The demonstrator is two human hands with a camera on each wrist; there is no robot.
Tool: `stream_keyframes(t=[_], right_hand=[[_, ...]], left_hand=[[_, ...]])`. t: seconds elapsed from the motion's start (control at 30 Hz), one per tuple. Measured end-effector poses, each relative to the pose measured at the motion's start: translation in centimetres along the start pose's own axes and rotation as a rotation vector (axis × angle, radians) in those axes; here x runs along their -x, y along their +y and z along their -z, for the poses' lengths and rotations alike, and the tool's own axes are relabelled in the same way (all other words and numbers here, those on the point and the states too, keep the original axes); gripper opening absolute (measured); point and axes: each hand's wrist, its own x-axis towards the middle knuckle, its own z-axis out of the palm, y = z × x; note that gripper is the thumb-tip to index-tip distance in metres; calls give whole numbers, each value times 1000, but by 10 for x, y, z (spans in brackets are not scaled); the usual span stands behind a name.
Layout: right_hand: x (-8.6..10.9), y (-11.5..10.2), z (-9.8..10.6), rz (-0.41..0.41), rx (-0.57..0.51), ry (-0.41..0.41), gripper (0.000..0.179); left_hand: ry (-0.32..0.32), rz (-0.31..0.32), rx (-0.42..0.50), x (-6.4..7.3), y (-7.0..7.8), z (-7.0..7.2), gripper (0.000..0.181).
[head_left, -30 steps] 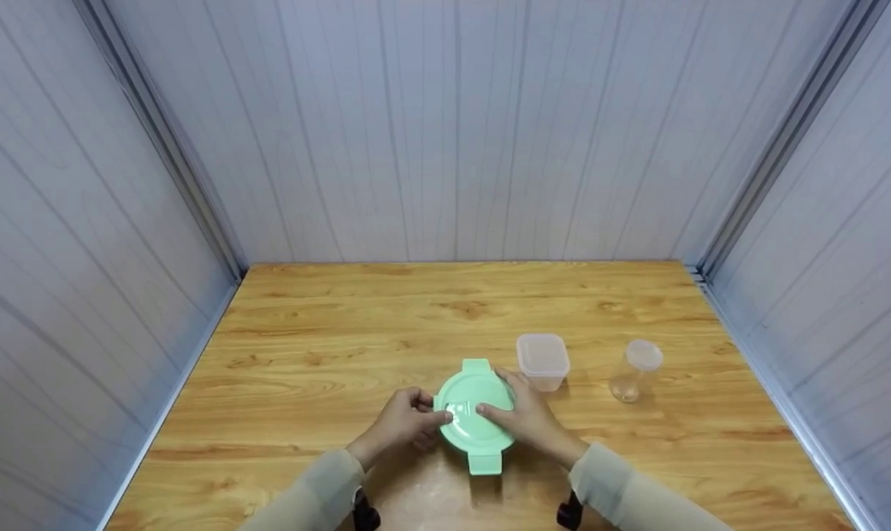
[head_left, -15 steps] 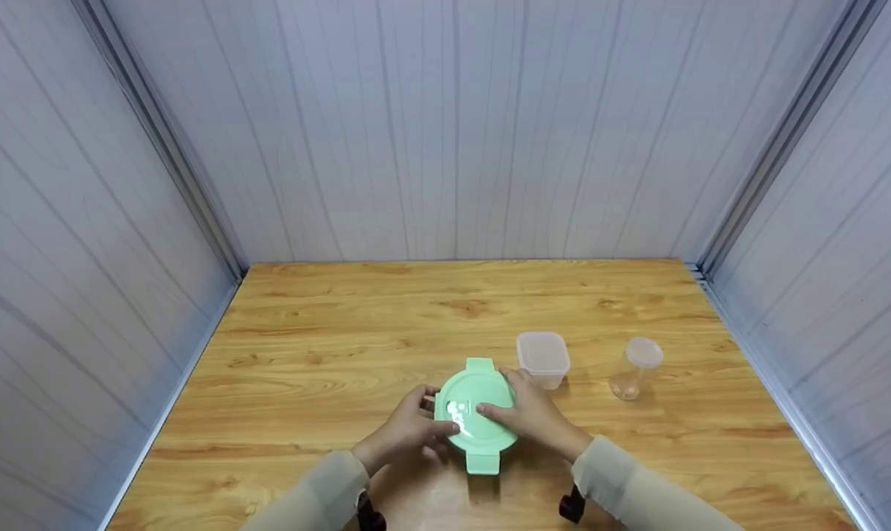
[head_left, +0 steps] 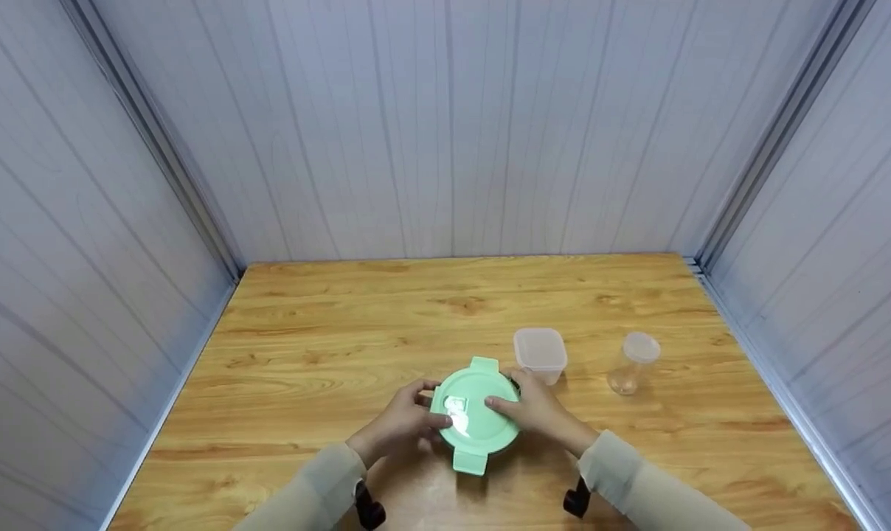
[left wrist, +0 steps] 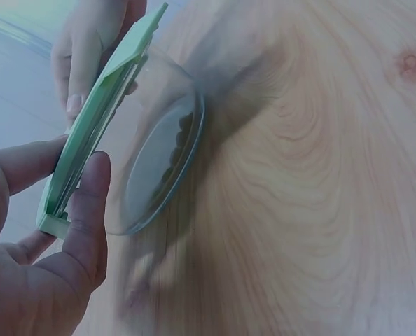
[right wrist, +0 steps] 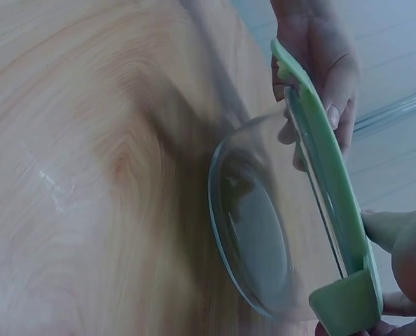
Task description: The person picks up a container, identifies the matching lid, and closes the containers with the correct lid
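Note:
A round glass food container with a mint-green lid (head_left: 479,431) is between both hands near the front of the table. Its clear bowl (right wrist: 253,234) shows below the lid in both wrist views. Two of the lid's flaps stick out, one to the far side and one, the near flap (head_left: 470,462), toward the person. My left hand (head_left: 400,420) grips the left edge, thumb on top and fingers beneath the rim. On the opposite edge my right hand (head_left: 543,413) holds on, its thumb lying across the lid's top and its fingers round the far right side.
Just beyond the right hand stands a small square translucent plastic box (head_left: 540,350) with a lid. Farther right is a clear jar (head_left: 632,367) with a whitish cap. Pale panelled walls (head_left: 445,133) enclose the wooden table (head_left: 327,310) at the back and sides.
The container has turned slightly clockwise as seen from above: its near flap has swung left and its far flap right. Both hands stay on it, the left thumb having shifted a little.

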Motion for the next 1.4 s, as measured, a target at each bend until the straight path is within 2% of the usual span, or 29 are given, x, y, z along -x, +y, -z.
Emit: stream_keyframes(t=[0.2,0.33,0.43,0.63,0.83,1.03,1.23,1.4], right_hand=[[1,1,6,52,-28,-24,41],[3,4,8,82,-31,-8,23],[5,6,10,96,-40,4,16],[9,6,12,78,-72,3,16],[13,5,12,43,-143,3,16],[18,1,9,-1,-168,23,19],[22,-3,8,-34,-149,21,22],[19,-1,13,-26,-119,27,22]], left_hand=[[-28,37,38,-3,2,7,71],[-11,49,23,-6,4,13,73],[15,47,15,-9,7,17,70],[88,40,8,-18,8,21,58],[150,31,-76,-25,13,26,56],[153,39,-130,-31,21,32,56],[136,42,-129,-35,22,35,58],[147,26,-143,-31,23,33,56]])
